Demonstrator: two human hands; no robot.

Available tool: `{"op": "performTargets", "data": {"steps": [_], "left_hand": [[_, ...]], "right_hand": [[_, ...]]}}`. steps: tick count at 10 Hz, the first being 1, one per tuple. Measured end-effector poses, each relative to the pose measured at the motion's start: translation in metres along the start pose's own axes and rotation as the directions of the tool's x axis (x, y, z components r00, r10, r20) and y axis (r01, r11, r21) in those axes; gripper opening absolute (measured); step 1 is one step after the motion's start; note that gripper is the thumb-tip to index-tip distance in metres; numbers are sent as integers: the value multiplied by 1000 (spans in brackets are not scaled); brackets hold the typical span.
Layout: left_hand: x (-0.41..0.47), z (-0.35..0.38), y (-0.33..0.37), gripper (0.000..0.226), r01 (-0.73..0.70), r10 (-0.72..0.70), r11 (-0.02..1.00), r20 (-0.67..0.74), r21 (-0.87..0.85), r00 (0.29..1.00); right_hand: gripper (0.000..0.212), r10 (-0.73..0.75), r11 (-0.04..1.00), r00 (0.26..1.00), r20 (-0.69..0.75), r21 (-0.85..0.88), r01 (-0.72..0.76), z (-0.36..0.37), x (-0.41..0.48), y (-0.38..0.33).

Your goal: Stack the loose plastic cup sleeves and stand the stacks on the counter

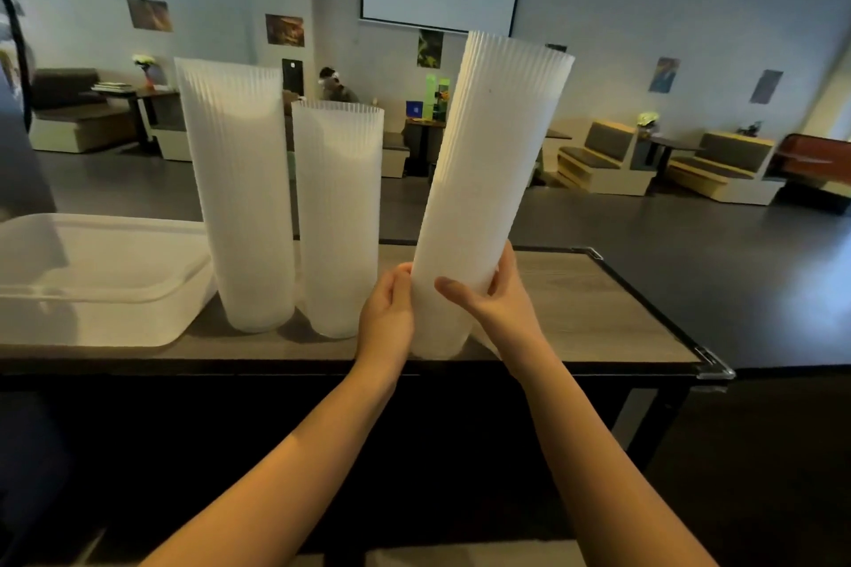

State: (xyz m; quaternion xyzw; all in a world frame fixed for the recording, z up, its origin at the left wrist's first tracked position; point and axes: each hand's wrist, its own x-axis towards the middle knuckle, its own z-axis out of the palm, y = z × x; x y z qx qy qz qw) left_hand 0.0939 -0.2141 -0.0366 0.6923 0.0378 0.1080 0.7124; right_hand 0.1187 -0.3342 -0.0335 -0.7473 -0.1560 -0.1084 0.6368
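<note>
Three tall stacks of translucent white plastic cups are on the wood-grain counter [589, 304]. The left stack [239, 198] and the shorter middle stack [338, 216] stand upright, close together. The right stack [488, 180] leans to the right, its base near the counter's front edge. My left hand [387, 313] holds its lower left side. My right hand [488, 299] wraps its lower right side, thumb across the front.
A translucent plastic tub [92, 276] with a lid sits on the counter's left end, close to the left stack. The counter's right corner [714, 366] has a metal cap. Beyond the counter lies a café floor with booth seats [608, 161] and tables.
</note>
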Motion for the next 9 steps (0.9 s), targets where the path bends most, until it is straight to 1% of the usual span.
{"op": "performTargets", "data": {"steps": [2,6,7,8,9], "left_hand": [[17,3,-6,36,27,-27,1000,30,-7,999],[28,4,-14,45,47,-46,999,30,-22,998],[20,2,-13,44,26,-24,999,42,-33,999],[2,-4,-9,35,-10,11,1000,91,-4,996],[-15,-13,-9,19,-55,53,998,125,9,991]], "right_hand": [[84,38,999,999,-2,-7,-38,9,20,14],[95,15,997,1000,4,-74,-15,13,21,19],[109,3,996,1000,28,-85,-1,9,18,19],[109,10,999,994,-106,-49,-15,5,6,7],[79,-119,990,919,-375,22,137,0,-15,-3]]}}
